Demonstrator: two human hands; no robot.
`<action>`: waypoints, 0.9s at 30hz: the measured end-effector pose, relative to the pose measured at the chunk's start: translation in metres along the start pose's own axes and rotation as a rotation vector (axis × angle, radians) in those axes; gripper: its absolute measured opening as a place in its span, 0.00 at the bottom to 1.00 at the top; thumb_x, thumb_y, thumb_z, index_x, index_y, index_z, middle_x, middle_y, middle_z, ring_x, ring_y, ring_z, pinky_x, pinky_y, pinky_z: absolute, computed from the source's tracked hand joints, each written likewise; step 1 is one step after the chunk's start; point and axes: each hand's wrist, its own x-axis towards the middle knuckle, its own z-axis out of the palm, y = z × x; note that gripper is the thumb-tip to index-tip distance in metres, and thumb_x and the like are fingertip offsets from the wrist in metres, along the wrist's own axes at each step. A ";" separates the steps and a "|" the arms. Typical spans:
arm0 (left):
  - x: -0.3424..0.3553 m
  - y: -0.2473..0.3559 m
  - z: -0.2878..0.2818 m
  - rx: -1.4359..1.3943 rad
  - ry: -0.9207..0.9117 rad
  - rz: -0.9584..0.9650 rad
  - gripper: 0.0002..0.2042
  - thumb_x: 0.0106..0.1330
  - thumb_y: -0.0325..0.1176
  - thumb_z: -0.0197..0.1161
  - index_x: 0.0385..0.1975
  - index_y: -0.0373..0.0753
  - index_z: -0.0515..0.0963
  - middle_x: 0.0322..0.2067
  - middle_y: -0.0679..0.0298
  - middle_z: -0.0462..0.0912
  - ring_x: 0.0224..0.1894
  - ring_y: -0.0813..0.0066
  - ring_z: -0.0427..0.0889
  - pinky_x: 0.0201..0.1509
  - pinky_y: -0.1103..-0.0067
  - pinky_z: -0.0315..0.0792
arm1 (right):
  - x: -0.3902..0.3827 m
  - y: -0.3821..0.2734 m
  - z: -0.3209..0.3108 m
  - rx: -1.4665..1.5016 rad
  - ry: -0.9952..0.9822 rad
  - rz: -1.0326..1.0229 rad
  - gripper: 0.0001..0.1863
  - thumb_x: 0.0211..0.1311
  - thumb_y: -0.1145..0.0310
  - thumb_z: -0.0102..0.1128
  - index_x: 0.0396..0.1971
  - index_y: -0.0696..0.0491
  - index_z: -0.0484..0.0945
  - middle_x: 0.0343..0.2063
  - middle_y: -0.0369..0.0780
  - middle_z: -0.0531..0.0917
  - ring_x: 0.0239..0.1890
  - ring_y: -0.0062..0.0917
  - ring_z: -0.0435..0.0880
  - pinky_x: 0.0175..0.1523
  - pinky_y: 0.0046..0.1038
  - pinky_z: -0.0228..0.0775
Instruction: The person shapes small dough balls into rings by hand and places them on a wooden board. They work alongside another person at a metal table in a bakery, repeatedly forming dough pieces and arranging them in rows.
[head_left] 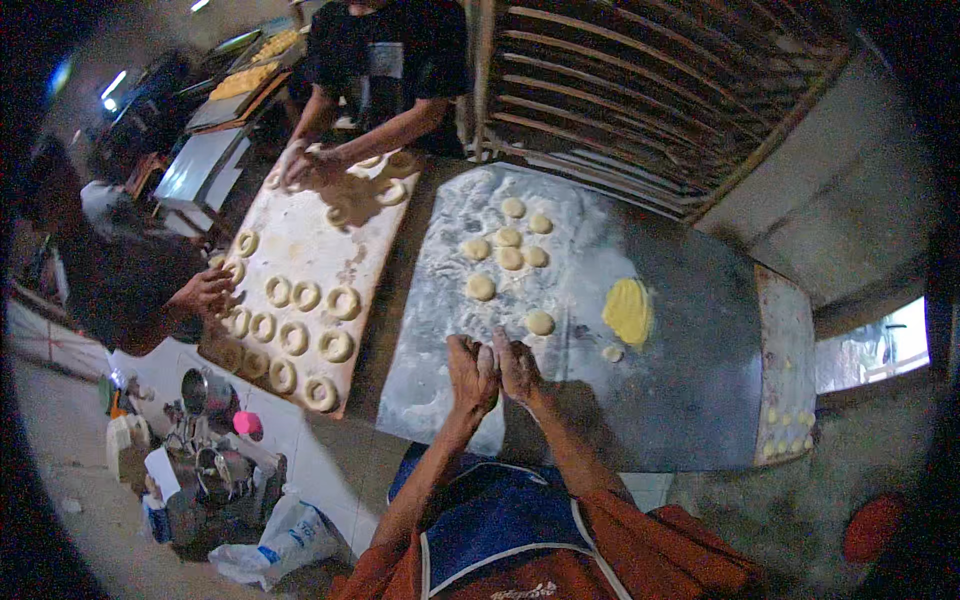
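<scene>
My left hand point(473, 374) and my right hand point(516, 368) meet side by side above the near part of the floured table point(585, 420). Their fingers are curled in and pressed together; whatever may lie between them is hidden. Just beyond my fingertips, a flattened round of dough point(540, 322) and another dough round point(480, 287) rest on the flour. Several more dough rounds point(508, 237) lie farther back, some touching. To the right sits a flat yellow mass point(628, 311), with a small dough scrap point(612, 353) near it.
At left, a board point(300, 245) carries several dough rings point(293, 337). One person's hands point(305, 165) work at its far end; another person's hand point(207, 291) reaches its left edge. A wooden slatted rack point(620, 90) stands behind. A second board point(783, 330) lies far right.
</scene>
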 end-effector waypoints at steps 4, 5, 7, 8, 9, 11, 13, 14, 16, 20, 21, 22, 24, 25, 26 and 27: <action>0.015 -0.007 -0.007 -1.624 0.180 -0.656 0.15 0.67 0.41 0.50 0.23 0.39 0.63 0.22 0.66 0.60 0.25 0.75 0.61 0.31 0.75 0.62 | 0.016 0.015 0.050 -0.093 0.420 -0.393 0.19 0.70 0.59 0.41 0.43 0.59 0.74 0.29 0.40 0.82 0.30 0.25 0.81 0.40 0.28 0.74; 0.018 -0.012 -0.014 -0.988 0.165 -0.334 0.15 0.67 0.43 0.50 0.22 0.40 0.62 0.22 0.67 0.60 0.24 0.76 0.61 0.30 0.75 0.62 | 0.020 0.014 0.059 -0.115 0.483 -0.326 0.20 0.71 0.59 0.40 0.46 0.60 0.74 0.31 0.41 0.82 0.31 0.25 0.81 0.41 0.29 0.75; 0.027 -0.021 -0.026 0.237 0.100 0.333 0.15 0.67 0.45 0.50 0.22 0.44 0.62 0.22 0.69 0.60 0.23 0.78 0.60 0.28 0.75 0.61 | 0.028 0.003 0.069 -0.088 0.418 -0.199 0.20 0.70 0.58 0.42 0.42 0.60 0.74 0.28 0.41 0.81 0.30 0.24 0.81 0.40 0.27 0.75; 0.030 -0.025 -0.033 -0.012 -0.014 0.147 0.16 0.67 0.47 0.50 0.22 0.44 0.62 0.22 0.70 0.61 0.23 0.77 0.61 0.27 0.75 0.62 | 0.026 -0.006 0.065 0.049 0.218 0.024 0.20 0.70 0.57 0.42 0.40 0.59 0.75 0.28 0.41 0.81 0.29 0.24 0.81 0.40 0.27 0.75; 0.033 -0.029 -0.037 -0.270 -0.047 -0.024 0.16 0.66 0.48 0.49 0.21 0.45 0.62 0.21 0.71 0.61 0.23 0.76 0.63 0.25 0.74 0.62 | 0.028 -0.019 0.069 0.179 0.109 0.180 0.19 0.70 0.56 0.43 0.36 0.59 0.75 0.27 0.40 0.80 0.28 0.24 0.80 0.39 0.27 0.75; 0.036 -0.033 -0.048 -1.182 -0.068 -0.586 0.15 0.66 0.47 0.50 0.23 0.44 0.63 0.21 0.74 0.62 0.23 0.73 0.70 0.21 0.72 0.64 | 0.030 -0.048 0.073 0.456 0.121 0.113 0.21 0.70 0.55 0.44 0.28 0.57 0.75 0.24 0.38 0.79 0.26 0.22 0.77 0.35 0.27 0.72; 0.043 -0.040 -0.065 -1.085 -0.068 -0.536 0.15 0.67 0.47 0.49 0.26 0.42 0.65 0.20 0.71 0.63 0.23 0.73 0.72 0.22 0.71 0.65 | 0.036 -0.078 0.090 0.413 0.355 -0.035 0.27 0.70 0.53 0.43 0.14 0.55 0.71 0.16 0.34 0.75 0.21 0.19 0.70 0.28 0.27 0.63; 0.049 -0.044 -0.076 -0.671 -0.110 -0.241 0.16 0.67 0.48 0.47 0.26 0.41 0.64 0.19 0.67 0.63 0.21 0.74 0.71 0.22 0.69 0.65 | 0.042 -0.090 0.095 0.284 0.271 0.064 0.28 0.70 0.53 0.43 0.14 0.55 0.71 0.15 0.34 0.75 0.20 0.19 0.69 0.28 0.27 0.62; 0.058 -0.050 -0.095 -0.024 0.094 0.208 0.19 0.67 0.49 0.44 0.23 0.39 0.63 0.17 0.62 0.61 0.19 0.74 0.69 0.22 0.67 0.63 | 0.057 -0.110 0.100 -0.026 -0.016 0.248 0.28 0.70 0.52 0.43 0.13 0.56 0.72 0.14 0.35 0.74 0.20 0.20 0.66 0.27 0.29 0.60; 0.066 -0.058 -0.140 -0.203 0.199 0.054 0.20 0.66 0.49 0.45 0.21 0.37 0.62 0.16 0.61 0.59 0.19 0.71 0.66 0.24 0.69 0.61 | 0.072 -0.136 0.146 0.084 -0.028 -0.080 0.27 0.69 0.54 0.44 0.18 0.59 0.77 0.14 0.41 0.75 0.19 0.25 0.68 0.28 0.33 0.60; 0.067 -0.061 -0.155 -0.108 0.227 0.103 0.21 0.65 0.50 0.45 0.21 0.36 0.63 0.16 0.62 0.59 0.20 0.70 0.67 0.24 0.70 0.61 | 0.073 -0.140 0.155 -0.036 0.007 -0.276 0.21 0.68 0.57 0.45 0.24 0.59 0.76 0.19 0.44 0.77 0.22 0.29 0.71 0.29 0.34 0.62; 0.067 -0.065 -0.172 -0.010 0.251 0.152 0.21 0.65 0.50 0.45 0.22 0.36 0.63 0.16 0.62 0.59 0.20 0.69 0.67 0.24 0.71 0.61 | 0.071 -0.144 0.167 -0.148 0.057 -0.493 0.17 0.66 0.59 0.46 0.31 0.59 0.75 0.24 0.46 0.78 0.24 0.33 0.74 0.31 0.36 0.65; 0.069 -0.076 -0.210 0.129 0.262 0.150 0.21 0.64 0.49 0.48 0.23 0.34 0.64 0.17 0.64 0.61 0.21 0.68 0.68 0.25 0.72 0.61 | 0.084 -0.152 0.187 -0.339 0.003 -0.871 0.14 0.62 0.65 0.48 0.44 0.56 0.71 0.37 0.49 0.79 0.31 0.40 0.77 0.31 0.39 0.67; 0.070 -0.083 -0.229 0.047 0.221 -0.022 0.19 0.63 0.47 0.50 0.24 0.32 0.65 0.18 0.66 0.63 0.22 0.68 0.69 0.26 0.72 0.61 | 0.090 -0.157 0.200 -0.371 -0.015 -0.992 0.16 0.61 0.66 0.48 0.47 0.55 0.70 0.39 0.50 0.79 0.32 0.42 0.78 0.31 0.41 0.68; 0.071 -0.091 -0.247 -0.007 0.300 0.015 0.19 0.63 0.46 0.51 0.25 0.32 0.66 0.19 0.65 0.64 0.22 0.68 0.69 0.26 0.71 0.62 | 0.095 -0.163 0.212 -0.424 -0.156 -0.981 0.18 0.60 0.67 0.48 0.50 0.55 0.69 0.42 0.51 0.79 0.34 0.44 0.79 0.32 0.42 0.68; 0.074 -0.099 -0.263 -0.059 0.381 0.054 0.18 0.62 0.45 0.52 0.25 0.32 0.67 0.19 0.65 0.66 0.22 0.68 0.70 0.26 0.71 0.64 | 0.103 -0.170 0.232 -0.414 -0.290 -0.903 0.17 0.60 0.66 0.48 0.48 0.56 0.70 0.40 0.51 0.80 0.33 0.45 0.79 0.32 0.42 0.69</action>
